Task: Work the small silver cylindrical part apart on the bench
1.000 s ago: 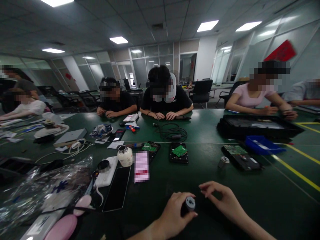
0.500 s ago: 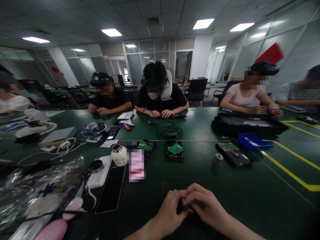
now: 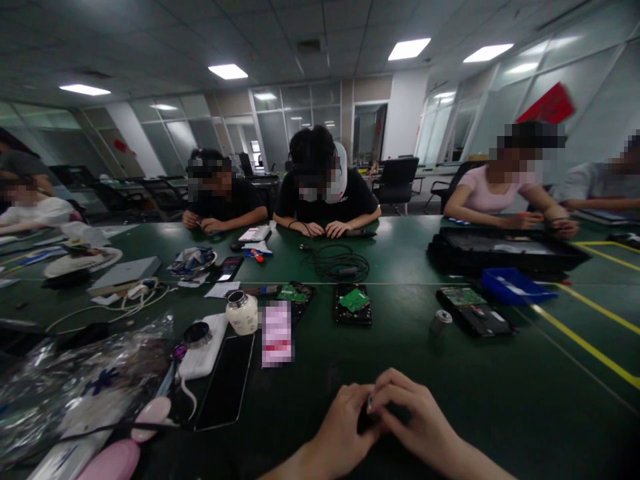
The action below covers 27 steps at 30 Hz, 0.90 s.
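Note:
Low in the view, my left hand (image 3: pixel 345 427) and my right hand (image 3: pixel 413 413) meet at the fingertips over the green table. Between them is a small shiny object (image 3: pixel 370 402), mostly hidden by the fingers; I cannot make out what it is. Both hands have their fingers closed around it. Ahead of them lies a dark drive with a loose green circuit board (image 3: pixel 354 300) on top. A small metal cylinder (image 3: pixel 441 322) stands to the right, beside another drive with a green board (image 3: pixel 475 311).
Left of my hands are a black phone (image 3: pixel 226 381), a pink packet (image 3: pixel 277 333), a cream bottle (image 3: pixel 242 313), a white power bank and clear plastic wrap (image 3: pixel 120 360). A black tray (image 3: pixel 505 250) and blue bin (image 3: pixel 517 287) sit at right. Several people work opposite.
The whole view has shifted slightly, so things appear a little further right. My hands stay together around the small object with hardly any change in their hold.

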Tool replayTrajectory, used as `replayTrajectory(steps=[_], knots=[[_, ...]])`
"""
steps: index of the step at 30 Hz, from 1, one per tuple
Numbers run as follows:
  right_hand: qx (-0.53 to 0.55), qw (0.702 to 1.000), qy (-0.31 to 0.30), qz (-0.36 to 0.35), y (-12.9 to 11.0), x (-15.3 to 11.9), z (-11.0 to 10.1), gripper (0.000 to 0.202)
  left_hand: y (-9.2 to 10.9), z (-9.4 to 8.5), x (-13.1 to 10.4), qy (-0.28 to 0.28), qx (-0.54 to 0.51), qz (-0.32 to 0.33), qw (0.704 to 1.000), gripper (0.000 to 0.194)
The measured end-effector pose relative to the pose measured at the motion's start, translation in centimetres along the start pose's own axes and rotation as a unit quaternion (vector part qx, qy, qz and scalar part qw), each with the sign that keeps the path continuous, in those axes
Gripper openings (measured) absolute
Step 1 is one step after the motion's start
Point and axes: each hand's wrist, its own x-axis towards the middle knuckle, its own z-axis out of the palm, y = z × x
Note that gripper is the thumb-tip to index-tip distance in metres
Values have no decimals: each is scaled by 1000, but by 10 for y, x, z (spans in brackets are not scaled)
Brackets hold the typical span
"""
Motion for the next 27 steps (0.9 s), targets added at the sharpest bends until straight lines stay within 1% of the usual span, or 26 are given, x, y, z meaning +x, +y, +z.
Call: replayTrajectory(steps=[5,9,12,16,21,24,27], knots=[[-4,1000,-20,-12,-3,0,-1,24,-1,1,1,1,15,-10,1000,25],[-2,999,-32,-13,-5,1,-3,23,-4,3,0,1,14,-12,1000,25],[7,999,-32,-7,-3,1,-3,22,-5,3,0,6,4,-14,1000,30],[30,999,-6,15,1,2,1,12,-5,3,0,6,-3,-2,1000,34],[62,996,42,51,0,4,4,11,-2,2,-2,16,-2,-2,1000,36],[73,995,61,39,4,3,-6,9,0,0,-3,16,-6,5,1000,45],[64,993,89,51,20,-2,-22,8,4,-4,-3,5,-5,3,1000,51]])
